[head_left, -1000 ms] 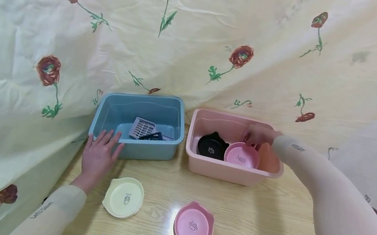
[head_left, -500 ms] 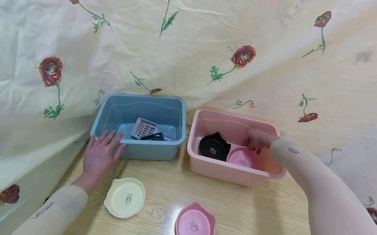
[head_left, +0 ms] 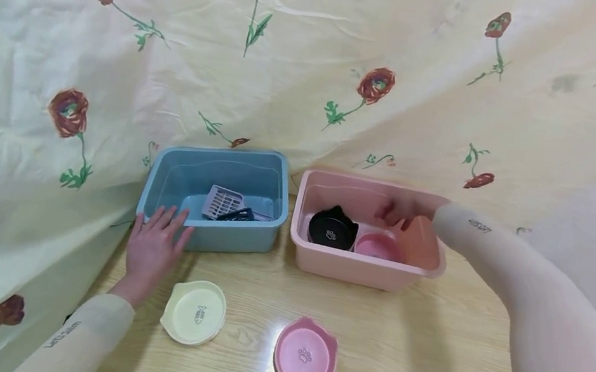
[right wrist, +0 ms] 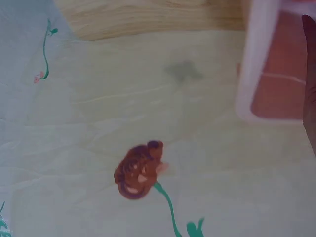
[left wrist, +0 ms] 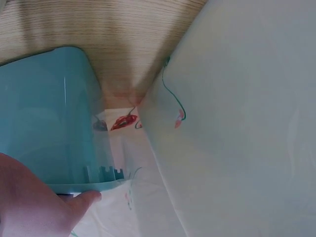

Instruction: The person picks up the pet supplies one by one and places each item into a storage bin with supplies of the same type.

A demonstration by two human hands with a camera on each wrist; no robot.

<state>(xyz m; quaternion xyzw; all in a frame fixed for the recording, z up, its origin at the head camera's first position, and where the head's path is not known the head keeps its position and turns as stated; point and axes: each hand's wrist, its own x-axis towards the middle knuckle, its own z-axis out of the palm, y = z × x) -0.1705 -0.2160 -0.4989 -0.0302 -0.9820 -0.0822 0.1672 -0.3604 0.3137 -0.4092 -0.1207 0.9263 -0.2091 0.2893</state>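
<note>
My right hand (head_left: 406, 207) hovers inside the pink bin (head_left: 355, 270), its fingers loosely bent and holding nothing. Below it a pink bowl (head_left: 378, 247) lies on the bin floor, beside a black cat-eared bowl (head_left: 332, 228) with a paw print. My left hand (head_left: 152, 249) rests on the near left rim of the blue bin (head_left: 234, 241), fingers spread over the edge. Inside that bin are a pale purple slotted litter scoop (head_left: 223, 202) and a dark one (head_left: 236, 215). The left wrist view shows the thumb (left wrist: 85, 200) along the rim; only a dark edge of the right hand shows in its own view.
On the wooden table (head_left: 366, 350), a cream cat-eared bowl (head_left: 195, 312) sits before the blue bin. A pink cat-eared bowl (head_left: 305, 355) with a paw print stands nearer to me. Floral cloth (head_left: 290, 82) hangs behind both bins and along the left side.
My right hand has let go of the pink bowl, which now lies lower in the pink bin, and has lifted slightly. My left hand stays on the blue bin's rim.
</note>
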